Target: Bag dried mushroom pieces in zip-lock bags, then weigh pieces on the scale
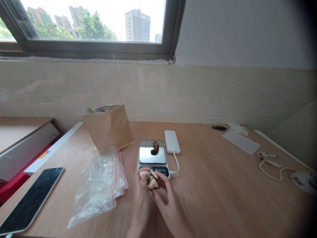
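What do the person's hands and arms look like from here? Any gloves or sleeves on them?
The left hand and the right hand are both bare, with no gloves. The forearms are bare as far as the bottom of the view, with no sleeve showing, and no watch, ring or band can be made out.

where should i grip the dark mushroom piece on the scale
Probably pinch its raised upper end from above: the dried mushroom piece lies curved on the flat steel scale platform, so that end stands clear while the underside leaves little room.
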`<state>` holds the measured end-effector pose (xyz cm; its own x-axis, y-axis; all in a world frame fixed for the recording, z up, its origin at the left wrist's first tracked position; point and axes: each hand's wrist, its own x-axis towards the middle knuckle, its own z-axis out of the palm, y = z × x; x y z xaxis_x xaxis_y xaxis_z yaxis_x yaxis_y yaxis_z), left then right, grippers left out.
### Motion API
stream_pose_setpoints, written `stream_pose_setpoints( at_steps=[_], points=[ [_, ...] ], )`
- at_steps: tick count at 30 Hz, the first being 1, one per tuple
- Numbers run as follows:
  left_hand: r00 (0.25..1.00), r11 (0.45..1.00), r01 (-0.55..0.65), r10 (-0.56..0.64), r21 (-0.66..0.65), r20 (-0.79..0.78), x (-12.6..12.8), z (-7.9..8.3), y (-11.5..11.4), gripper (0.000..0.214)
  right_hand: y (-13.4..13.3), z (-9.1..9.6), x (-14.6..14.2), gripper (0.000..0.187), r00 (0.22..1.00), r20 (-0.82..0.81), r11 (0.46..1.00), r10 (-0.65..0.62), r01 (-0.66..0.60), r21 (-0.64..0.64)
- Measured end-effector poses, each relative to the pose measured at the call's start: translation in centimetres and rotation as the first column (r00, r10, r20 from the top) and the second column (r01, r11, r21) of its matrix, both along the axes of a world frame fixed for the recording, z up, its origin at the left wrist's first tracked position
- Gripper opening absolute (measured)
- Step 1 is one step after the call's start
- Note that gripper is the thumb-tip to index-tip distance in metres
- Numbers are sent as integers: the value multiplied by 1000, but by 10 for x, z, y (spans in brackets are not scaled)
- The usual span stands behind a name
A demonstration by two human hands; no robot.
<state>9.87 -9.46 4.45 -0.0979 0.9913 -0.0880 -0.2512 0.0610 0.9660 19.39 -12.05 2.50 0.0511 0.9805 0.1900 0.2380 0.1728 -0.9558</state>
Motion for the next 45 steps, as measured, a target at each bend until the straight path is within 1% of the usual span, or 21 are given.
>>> stream_pose_setpoints(
  at_steps=[4, 7, 10, 13, 15, 17, 19, 21, 22, 23, 25, 28, 30, 33, 35, 38, 40, 42, 45],
  points=[
    [995, 998, 0, 7, -64, 104, 7, -16, -21, 40, -21, -35, -2, 47, 996, -84, 998, -27, 32, 58],
    [979, 989, -12, 41, -147, 201, 13, -26, -33, 44, -35, -49, -1, 49, 993, -104, 994, -56, 65, 87],
    [958, 977, -27, 85, -210, 272, 16, -31, -40, 46, -42, -51, -1, 45, 995, -81, 996, -56, 61, 59],
    [953, 973, -61, 123, -222, 276, 15, -32, -42, 47, -43, -49, -1, 41, 996, -79, 998, -43, 46, 39],
    [960, 973, -106, 154, -206, 232, 11, -30, -40, 47, -42, -45, 1, 41, 994, -103, 998, -44, 48, 28],
    [973, 970, -175, 197, -171, 121, 4, -26, -35, 47, -36, -38, 6, 41, 993, -99, 998, -63, 63, 0],
    [967, 960, -253, 251, -118, -36, -5, -20, -26, 47, -22, -26, 15, 41, 993, -42, 993, -113, 112, -41],
    [936, 946, -318, 304, -56, -176, -14, -10, -14, 47, 0, -12, 29, 43, 985, 31, 983, -172, 173, -56],
    [921, 942, -335, 321, -28, -219, -17, -5, -7, 47, 14, -5, 36, 45, 981, 50, 981, -188, 190, -40],
    [913, 940, -342, 331, -6, -241, -21, 0, 0, 44, 30, 1, 43, 47, 982, 65, 983, -178, 180, -23],
    [909, 939, -343, 342, 37, -240, -25, 8, 12, 40, 62, 8, 55, 50, 973, 105, 978, -207, 207, 8],
    [922, 943, -325, 332, 71, -199, -27, 14, 23, 38, 103, 10, 62, 49, 957, 187, 975, -220, 219, 28],
    [933, 950, -304, 312, 69, -179, -26, 13, 25, 36, 119, 6, 62, 47, 937, 279, 978, -210, 204, 50],
    [945, 957, -280, 288, 74, -157, -26, 10, 29, 36, 128, -2, 60, 41, 880, 422, 975, -217, 177, 134],
    [950, 959, -269, 279, 86, -141, -28, 8, 35, 36, 126, -6, 60, 41, 849, 466, 965, -250, 182, 188],
    [948, 957, -265, 281, 121, -151, -31, 11, 48, 38, 111, -7, 65, 45, 834, 453, 946, -314, 233, 227],
    [939, 953, -262, 288, 153, -190, -32, 16, 58, 38, 95, -5, 69, 42, 843, 422, 939, -333, 254, 233],
    [933, 958, -226, 265, 174, -243, -31, 23, 69, 34, 74, -6, 74, 37, 854, 390, 935, -344, 272, 229],
    [928, 973, -160, 207, 168, -310, -26, 30, 86, 26, 40, -15, 81, 34, 848, 357, 919, -392, 339, 204]
  ],
)
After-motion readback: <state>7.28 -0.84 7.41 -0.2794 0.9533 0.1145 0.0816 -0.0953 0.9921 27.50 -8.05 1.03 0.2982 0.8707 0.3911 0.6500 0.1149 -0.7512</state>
